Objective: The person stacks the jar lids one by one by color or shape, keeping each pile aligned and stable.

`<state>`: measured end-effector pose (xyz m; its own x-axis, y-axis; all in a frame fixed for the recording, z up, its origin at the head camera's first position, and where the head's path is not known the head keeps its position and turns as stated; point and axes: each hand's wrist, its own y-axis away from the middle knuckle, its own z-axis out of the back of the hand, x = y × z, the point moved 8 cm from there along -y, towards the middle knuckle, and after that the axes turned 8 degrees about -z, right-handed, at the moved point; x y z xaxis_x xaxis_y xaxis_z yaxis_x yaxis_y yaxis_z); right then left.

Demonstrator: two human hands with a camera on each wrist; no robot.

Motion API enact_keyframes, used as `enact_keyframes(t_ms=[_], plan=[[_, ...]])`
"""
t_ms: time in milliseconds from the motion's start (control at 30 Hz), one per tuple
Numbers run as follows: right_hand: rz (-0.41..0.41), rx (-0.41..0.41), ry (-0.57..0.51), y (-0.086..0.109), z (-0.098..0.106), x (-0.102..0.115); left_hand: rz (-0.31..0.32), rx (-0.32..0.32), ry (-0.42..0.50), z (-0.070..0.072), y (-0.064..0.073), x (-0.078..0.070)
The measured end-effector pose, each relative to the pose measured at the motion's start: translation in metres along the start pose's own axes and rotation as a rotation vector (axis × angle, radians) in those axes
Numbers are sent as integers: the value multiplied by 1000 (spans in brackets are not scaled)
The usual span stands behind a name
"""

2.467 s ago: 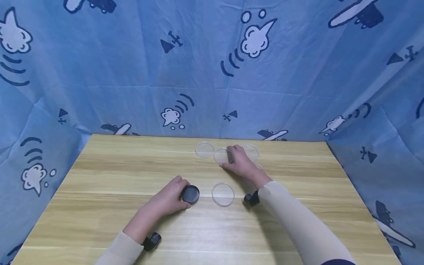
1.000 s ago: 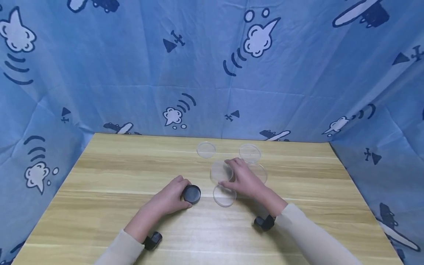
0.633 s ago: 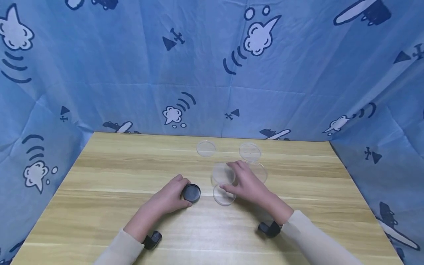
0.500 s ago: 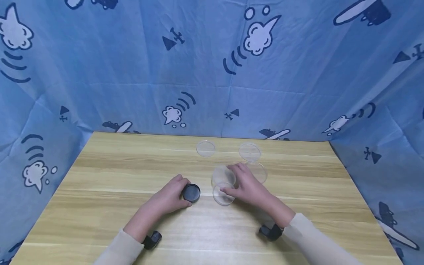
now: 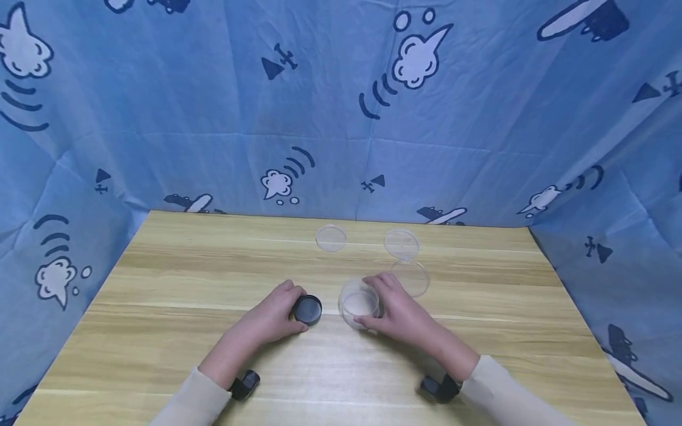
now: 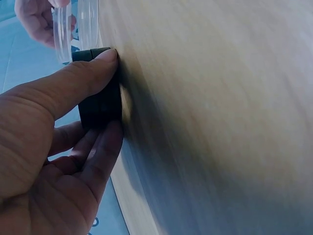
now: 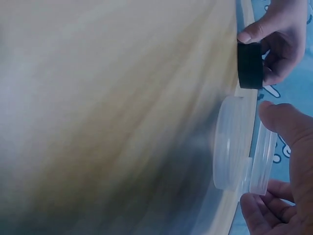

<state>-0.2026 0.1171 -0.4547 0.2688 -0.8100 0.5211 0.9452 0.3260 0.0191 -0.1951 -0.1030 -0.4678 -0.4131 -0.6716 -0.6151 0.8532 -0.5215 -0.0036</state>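
My left hand [image 5: 273, 315] grips a short black round container [image 5: 308, 310] by its sides, thumb in front and fingers behind. A seam runs around its side in the left wrist view, and it stands on the table. To its right, my right hand [image 5: 396, 310] holds a clear petri dish [image 7: 264, 159] by the rim between thumb and fingers. This dish is level, just above a second clear petri dish [image 7: 229, 147] that lies on the table. A narrow gap separates the two in the right wrist view. From the head view they overlap almost fully.
Behind the right hand, a clear round dish [image 5: 412, 279] lies close to another clear dish [image 5: 402, 244]. One more clear dish [image 5: 331, 238] lies near the back edge of the wooden table [image 5: 213, 260]. A blue patterned curtain [image 5: 319, 106] hangs behind and at both sides.
My right hand has brought the clear petri dish from the back of the table toward me and lowered it over the one in front. The left hand and black container have stayed in place.
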Motion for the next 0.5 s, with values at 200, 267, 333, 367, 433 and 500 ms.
enact_keyframes(t_ms=[200, 267, 333, 367, 433, 500], plan=[[16, -8, 23, 5, -2, 1, 5, 3, -10, 1, 0, 0], [25, -7, 29, 5, -3, 1, 4, 4, -12, 1, 0, 0], [36, -9, 37, 6, -4, 2, -1, -1, -11, 1, 0, 0], [40, -10, 41, 6, -4, 1, -2, -1, -9, 1, 0, 0], [51, -11, 42, 6, -5, 1, -3, -3, -7, 1, 0, 0], [61, -13, 45, 6, -6, 1, -3, -4, -7, 0, 0, 1]])
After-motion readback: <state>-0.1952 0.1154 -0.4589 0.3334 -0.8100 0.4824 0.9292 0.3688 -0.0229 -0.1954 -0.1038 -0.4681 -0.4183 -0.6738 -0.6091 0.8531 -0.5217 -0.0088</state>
